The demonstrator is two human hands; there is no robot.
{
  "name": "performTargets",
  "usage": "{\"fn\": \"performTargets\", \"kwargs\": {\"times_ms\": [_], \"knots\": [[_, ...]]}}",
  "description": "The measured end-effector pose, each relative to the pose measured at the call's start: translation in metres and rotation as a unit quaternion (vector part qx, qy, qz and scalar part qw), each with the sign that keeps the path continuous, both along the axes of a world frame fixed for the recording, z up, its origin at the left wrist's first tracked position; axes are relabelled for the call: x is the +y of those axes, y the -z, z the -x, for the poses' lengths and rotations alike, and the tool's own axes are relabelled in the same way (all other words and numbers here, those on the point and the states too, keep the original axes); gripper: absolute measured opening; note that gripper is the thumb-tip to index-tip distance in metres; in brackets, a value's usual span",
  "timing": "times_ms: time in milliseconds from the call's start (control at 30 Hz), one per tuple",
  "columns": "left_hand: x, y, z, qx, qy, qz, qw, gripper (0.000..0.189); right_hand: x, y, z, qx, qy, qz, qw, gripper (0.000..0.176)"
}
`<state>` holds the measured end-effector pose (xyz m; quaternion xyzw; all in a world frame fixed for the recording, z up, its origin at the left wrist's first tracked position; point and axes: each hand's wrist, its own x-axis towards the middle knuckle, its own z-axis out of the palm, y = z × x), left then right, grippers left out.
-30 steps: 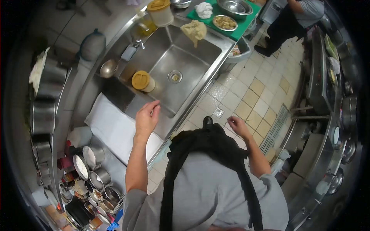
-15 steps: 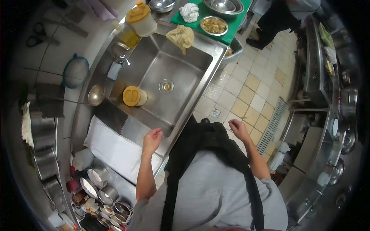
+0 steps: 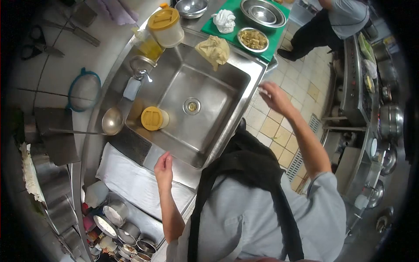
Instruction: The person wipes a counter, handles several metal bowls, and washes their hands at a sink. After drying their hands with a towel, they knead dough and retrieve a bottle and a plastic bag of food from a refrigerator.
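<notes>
Head view: the left hand (image 3: pixel 163 168) hovers loosely curled, with nothing visible in it, above the near rim of the steel sink (image 3: pixel 218 94) and just beside the white cloth (image 3: pixel 131 179). The right hand (image 3: pixel 273 97) is raised near the sink's right edge, fingers half open; whether it pinches anything cannot be told. A yellow-lidded container (image 3: pixel 153 118) lies on its side in the basin, near the left wall.

A steel counter (image 3: pixel 114 81) is fitted with a sink (image 3: pixel 214 115), in which a tub (image 3: pixel 153 118) is laid on its side. A rag (image 3: pixel 214 50) is draped over the sink's rim. A ladle (image 3: pixel 111 121), a cloth (image 3: pixel 131 181), a jug (image 3: pixel 166 26) and a green board (image 3: pixel 238 19) are set on the counter.
</notes>
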<state>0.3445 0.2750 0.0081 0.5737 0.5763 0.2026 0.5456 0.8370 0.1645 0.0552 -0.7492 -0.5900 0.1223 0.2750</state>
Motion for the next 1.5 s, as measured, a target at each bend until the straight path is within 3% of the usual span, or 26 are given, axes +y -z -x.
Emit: {"fn": "performTargets", "kwargs": {"times_ms": [33,167,400,500,633,733,800,867,900,933,1000,1067,1133,1167,1200,1300,1433,1500], "knots": [[-0.001,-0.001,-0.001,-0.035,-0.061,0.006,0.997,0.033,0.021,-0.005,-0.012,-0.014,-0.016,-0.002,1.0,0.028],[-0.016,0.001,0.008,-0.011,-0.098,0.029,0.995,0.038,0.095,-0.017,-0.052,-0.097,-0.048,-0.014,0.994,0.044],[-0.056,-0.018,-0.026,-0.037,-0.267,0.015,0.963,0.037,0.217,-0.021,-0.118,-0.171,-0.136,-0.05,0.974,0.058],[-0.078,-0.029,-0.065,-0.055,-0.353,0.009,0.934,0.038,0.281,0.002,-0.16,-0.234,-0.164,-0.006,0.958,0.073],[-0.107,-0.046,-0.123,-0.056,-0.426,0.011,0.903,0.036,0.335,0.015,-0.195,-0.303,-0.166,0.068,0.936,0.08],[-0.121,-0.073,-0.173,-0.047,-0.458,0.007,0.887,0.034,0.363,0.03,-0.216,-0.26,-0.209,0.128,0.934,0.081],[-0.13,-0.079,-0.192,-0.041,-0.469,-0.022,0.882,0.032,0.375,0.039,-0.219,-0.26,-0.246,0.096,0.929,0.074],[-0.133,-0.089,-0.209,-0.023,-0.492,-0.026,0.87,0.03,0.382,0.034,-0.216,-0.245,-0.275,0.157,0.916,0.061],[-0.135,-0.093,-0.214,-0.021,-0.492,-0.032,0.87,0.03,0.384,0.035,-0.22,-0.236,-0.292,0.108,0.921,0.049],[-0.137,-0.095,-0.218,-0.02,-0.493,-0.038,0.869,0.03,0.385,0.032,-0.225,-0.237,-0.299,0.107,0.918,0.049],[-0.138,-0.098,-0.223,-0.024,-0.5,-0.044,0.864,0.031,0.385,0.02,-0.232,-0.124,-0.319,0.012,0.939,0.047],[-0.133,-0.098,-0.224,-0.029,-0.489,-0.075,0.869,0.031,0.371,-0.012,-0.227,-0.081,-0.331,0.0,0.94,0.047],[-0.122,-0.099,-0.224,-0.044,-0.481,-0.085,0.871,0.029,0.348,-0.039,-0.217,0.124,-0.284,-0.059,0.949,0.044],[-0.115,-0.099,-0.225,-0.042,-0.453,-0.115,0.883,0.028,0.338,-0.052,-0.209,0.169,-0.29,-0.074,0.939,0.043],[-0.108,-0.1,-0.225,-0.038,-0.424,-0.143,0.893,0.027,0.322,-0.072,-0.195,0.166,-0.297,-0.073,0.937,0.043],[-0.082,-0.115,-0.226,-0.043,-0.341,-0.163,0.925,0.026,0.269,-0.118,-0.137,0.336,-0.267,-0.034,0.903,0.045],[-0.068,-0.138,-0.24,-0.082,-0.266,-0.219,0.935,0.032,0.206,-0.116,-0.053,0.463,-0.303,0.0,0.833,0.049],[-0.066,-0.145,-0.243,-0.078,-0.246,-0.272,0.927,0.033,0.177,-0.11,-0.006,0.441,-0.352,0.031,0.825,0.049]]}}
